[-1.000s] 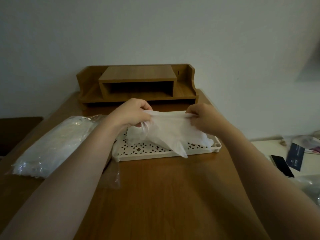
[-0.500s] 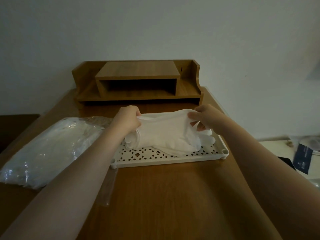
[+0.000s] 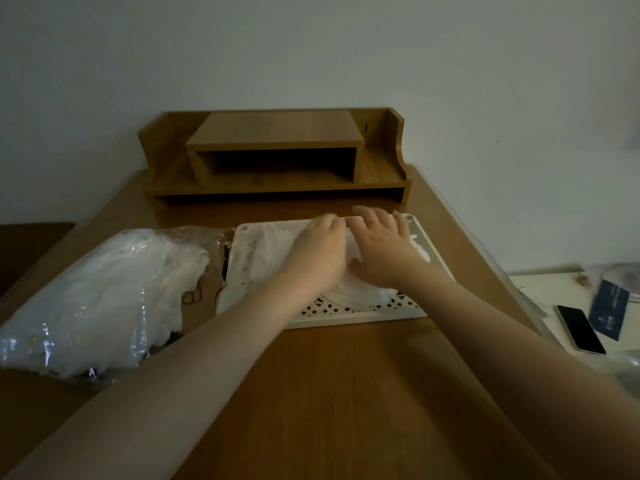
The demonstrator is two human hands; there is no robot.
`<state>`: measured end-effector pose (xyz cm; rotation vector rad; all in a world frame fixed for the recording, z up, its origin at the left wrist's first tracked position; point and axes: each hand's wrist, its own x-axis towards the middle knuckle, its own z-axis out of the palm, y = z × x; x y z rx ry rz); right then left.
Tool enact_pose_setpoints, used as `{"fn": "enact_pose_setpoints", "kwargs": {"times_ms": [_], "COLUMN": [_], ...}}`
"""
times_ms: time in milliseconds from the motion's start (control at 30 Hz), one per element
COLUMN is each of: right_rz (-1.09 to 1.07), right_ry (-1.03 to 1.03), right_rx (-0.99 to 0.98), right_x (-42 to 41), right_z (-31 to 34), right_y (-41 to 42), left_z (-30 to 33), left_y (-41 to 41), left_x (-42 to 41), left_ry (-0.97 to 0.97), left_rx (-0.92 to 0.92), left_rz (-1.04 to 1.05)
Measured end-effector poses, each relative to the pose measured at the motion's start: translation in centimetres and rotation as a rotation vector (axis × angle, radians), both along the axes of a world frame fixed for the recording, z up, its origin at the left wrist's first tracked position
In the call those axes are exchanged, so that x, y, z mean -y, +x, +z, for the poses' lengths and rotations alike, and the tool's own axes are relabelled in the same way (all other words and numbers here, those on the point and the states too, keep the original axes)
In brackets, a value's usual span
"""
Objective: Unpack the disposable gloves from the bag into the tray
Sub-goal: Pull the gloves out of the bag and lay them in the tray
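Gloves (image 3: 353, 292) in tray (image 3: 363, 315), both hands flat on them.
We had left hand (image 3: 320, 249) and right hand (image 3: 384, 249) pressing, fingers straight, gripping nothing; bag (image 3: 100, 296) lay at desk's left edge.

1. The left hand (image 3: 320, 249) and right hand (image 3: 382, 251) cover the middle of the gloves (image 3: 349, 294) and much of the tray (image 3: 360, 315) floor.
2. The left hand's fingertips are motion-blurred.
3. Left of the hands, the bag (image 3: 93, 299) hides its contents behind glare and crinkles.
4. Far right of the hands, a phone (image 3: 581, 329) and dark card (image 3: 609, 315) are blurred; the card's print is unreadable.
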<state>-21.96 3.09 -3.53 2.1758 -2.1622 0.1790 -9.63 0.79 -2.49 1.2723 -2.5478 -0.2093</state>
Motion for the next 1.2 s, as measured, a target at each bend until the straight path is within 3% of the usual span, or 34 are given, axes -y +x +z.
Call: {"fn": "enact_pose_setpoints", "kwargs": {"times_ms": [67, 133, 300, 467, 533, 667, 767, 867, 933, 1067, 1133, 1167, 1200], "right_rz": [-0.058, -0.107, -0.279, 0.137, 0.213, 0.034, -0.088, -0.173, -0.206, -0.024, 0.135, 0.202, 0.253], "right_ry": [0.031, 0.036, 0.132, -0.037, 0.059, 0.288, 0.325, 0.380, 0.301, -0.220, -0.420, -0.472, -0.496], "right_rx": [0.038, 0.019, -0.025, -0.037, -0.029, -0.078, -0.130, -0.055, 0.005, 0.198, 0.334, 0.376, 0.401], "right_x": [-0.2, -0.6, -2.4, -2.4, -1.7, -0.9, -1.3, -1.9, -2.3, -3.4, -4.3, -4.8, -5.2], "right_z": [-0.3, -0.1, 1.1, 2.0, 0.5, -2.0, -2.6, -2.6, -1.9, 2.2, 4.1, 4.8, 5.3], "right_y": [-0.1, -1.1, -4.0, 1.1, 2.8, 1.5, -1.0, -2.3, -1.8, 3.0, 6.0, 7.8, 9.1], "left_z": [-1.6, -3.0, -4.1, -3.9, -3.7, -4.2, -4.1, -3.4, -2.2, 1.9, 3.0, 3.1, 3.1], "left_y": [-0.2, 0.9, 2.9, 2.9, 2.9, 3.7, 4.0, 3.7, 3.5, 5.2, 7.3, 8.8, 10.0], "left_x": [0.2, 1.0, 1.8, 2.1, 1.9, 1.9, 2.0, 2.0, 1.2, -2.4, -3.8, -4.1, -4.1], "left_ry": [0.203, 0.280, 0.184, 0.144, 0.104, 0.068, 0.192, 0.295, 0.259, 0.180, -0.195, -0.405, -0.484], "left_rx": [0.046, 0.153, 0.341, 0.352, 0.392, 0.430, 0.405, 0.336, 0.238, -0.165, -0.211, -0.174, -0.139], "left_rz": [-0.018, 0.023, 0.084, 0.049, 0.030, 0.133, 0.214, 0.272, 0.224, -0.069, -0.080, -0.005, 0.104]}}
